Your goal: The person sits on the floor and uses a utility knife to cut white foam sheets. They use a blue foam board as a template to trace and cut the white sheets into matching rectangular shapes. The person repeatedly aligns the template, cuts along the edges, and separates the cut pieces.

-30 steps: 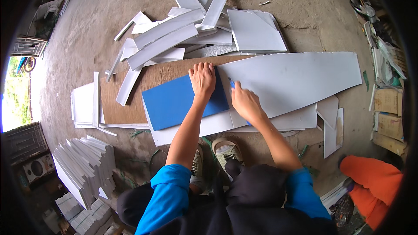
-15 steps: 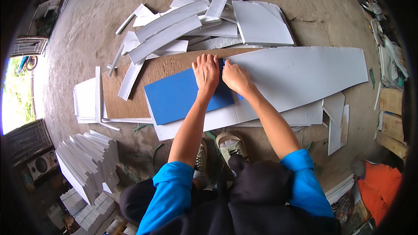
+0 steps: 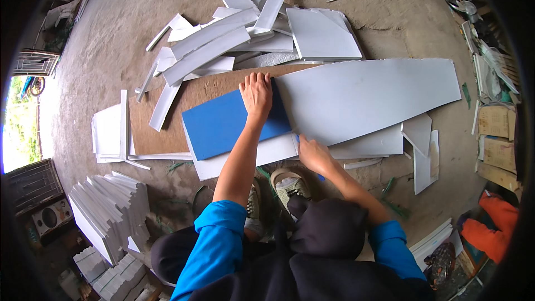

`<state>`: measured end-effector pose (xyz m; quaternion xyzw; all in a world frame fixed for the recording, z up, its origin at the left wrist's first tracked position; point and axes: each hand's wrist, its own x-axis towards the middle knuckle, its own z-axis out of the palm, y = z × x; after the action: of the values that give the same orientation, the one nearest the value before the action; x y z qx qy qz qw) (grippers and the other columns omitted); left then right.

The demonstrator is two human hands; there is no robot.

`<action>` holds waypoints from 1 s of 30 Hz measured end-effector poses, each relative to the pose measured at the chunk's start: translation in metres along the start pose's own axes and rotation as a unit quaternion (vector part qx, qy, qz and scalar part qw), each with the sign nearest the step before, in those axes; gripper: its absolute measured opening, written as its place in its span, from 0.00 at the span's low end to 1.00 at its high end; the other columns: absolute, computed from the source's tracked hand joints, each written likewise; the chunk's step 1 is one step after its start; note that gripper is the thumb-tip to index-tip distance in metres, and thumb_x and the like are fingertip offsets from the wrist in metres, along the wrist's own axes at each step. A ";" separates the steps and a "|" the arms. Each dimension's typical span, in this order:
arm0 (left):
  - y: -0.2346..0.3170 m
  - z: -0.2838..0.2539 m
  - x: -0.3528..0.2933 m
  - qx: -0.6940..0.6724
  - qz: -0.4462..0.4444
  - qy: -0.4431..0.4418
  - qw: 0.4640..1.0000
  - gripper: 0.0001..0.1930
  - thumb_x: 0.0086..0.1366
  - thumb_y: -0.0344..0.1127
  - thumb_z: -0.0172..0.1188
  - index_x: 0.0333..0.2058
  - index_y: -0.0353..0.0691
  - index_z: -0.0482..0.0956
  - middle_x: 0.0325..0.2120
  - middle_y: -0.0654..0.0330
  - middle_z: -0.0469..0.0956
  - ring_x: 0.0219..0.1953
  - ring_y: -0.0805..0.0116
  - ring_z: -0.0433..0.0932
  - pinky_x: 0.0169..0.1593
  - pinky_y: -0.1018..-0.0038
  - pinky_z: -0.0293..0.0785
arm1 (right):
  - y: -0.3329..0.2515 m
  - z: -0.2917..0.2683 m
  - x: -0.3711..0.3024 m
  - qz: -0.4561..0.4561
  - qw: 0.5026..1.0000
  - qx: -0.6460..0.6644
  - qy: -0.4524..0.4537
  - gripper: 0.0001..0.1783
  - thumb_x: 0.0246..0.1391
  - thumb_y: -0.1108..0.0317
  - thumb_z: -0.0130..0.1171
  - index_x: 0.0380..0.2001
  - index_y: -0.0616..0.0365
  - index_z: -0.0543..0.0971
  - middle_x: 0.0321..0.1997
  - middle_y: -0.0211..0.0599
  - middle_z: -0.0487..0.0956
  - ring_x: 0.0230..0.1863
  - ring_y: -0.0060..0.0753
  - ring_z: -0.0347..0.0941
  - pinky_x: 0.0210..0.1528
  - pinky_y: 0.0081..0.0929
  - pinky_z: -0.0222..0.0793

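Observation:
A blue rectangular board lies on a white foam sheet, which rests on a brown wooden board. At the blue board's upper right corner, my left hand presses down with its fingers bent over the far edge. My right hand is closed around a slim blue cutter, mostly hidden by the fingers. It is at the sheet's near edge, just right of the blue board's lower right corner. A line or gap runs through the white sheet beside that corner.
Beyond the boards lies a heap of white offcut strips with a larger white panel. Stacked white pieces stand at the lower left. Cardboard boxes and orange cloth are at the right. My shoes are close to the sheet.
My right hand has moved toward me along the blue board's right edge, from its far corner to the sheet's near edge. My left hand still presses the blue board.

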<state>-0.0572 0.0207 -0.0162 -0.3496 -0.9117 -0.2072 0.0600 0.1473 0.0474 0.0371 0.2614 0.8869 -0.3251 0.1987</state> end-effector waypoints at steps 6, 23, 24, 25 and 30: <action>-0.006 -0.002 0.000 -0.001 0.002 -0.023 1.000 0.14 0.64 0.41 0.42 0.31 0.38 0.73 0.30 0.55 0.72 0.38 0.58 0.68 0.41 0.64 0.59 | -0.013 -0.053 0.010 0.027 0.998 0.013 0.052 0.13 0.56 0.65 0.39 0.34 0.66 0.66 0.22 0.56 0.75 0.28 0.58 0.74 0.33 0.47 0.70; -0.002 0.002 0.003 -0.018 0.015 0.022 0.999 0.13 0.62 0.41 0.45 0.25 0.38 0.70 0.26 0.55 0.70 0.34 0.57 0.67 0.38 0.64 0.59 | -0.031 -0.047 0.135 0.011 0.995 0.031 0.097 0.15 0.55 0.65 0.37 0.35 0.68 0.67 0.23 0.57 0.75 0.22 0.52 0.75 0.30 0.42 0.72; -0.002 0.001 0.002 -0.017 0.016 0.027 0.999 0.13 0.62 0.41 0.45 0.25 0.38 0.70 0.26 0.55 0.70 0.34 0.57 0.68 0.38 0.64 0.59 | -0.033 -0.051 0.136 0.029 0.997 0.055 0.055 0.17 0.57 0.63 0.36 0.35 0.68 0.67 0.23 0.59 0.75 0.21 0.51 0.74 0.30 0.43 0.71; -0.002 0.001 0.002 -0.019 0.012 0.025 0.999 0.13 0.62 0.41 0.45 0.26 0.38 0.70 0.26 0.55 0.70 0.35 0.57 0.68 0.38 0.64 0.59 | -0.035 -0.055 0.135 0.049 0.996 0.078 0.017 0.17 0.57 0.63 0.36 0.35 0.70 0.67 0.23 0.58 0.75 0.17 0.47 0.74 0.28 0.40 0.72; -0.002 0.000 0.000 -0.029 0.003 0.031 0.999 0.14 0.62 0.42 0.46 0.26 0.38 0.71 0.27 0.55 0.70 0.36 0.58 0.68 0.39 0.64 0.59 | -0.021 -0.029 0.085 0.046 0.998 0.035 -0.019 0.16 0.51 0.68 0.38 0.38 0.68 0.67 0.31 0.61 0.75 0.36 0.60 0.73 0.39 0.48 0.68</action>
<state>-0.0583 0.0193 -0.0174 -0.3470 -0.9023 -0.2436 0.0785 0.0627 0.0821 0.0228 0.3024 0.8583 -0.3511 0.2206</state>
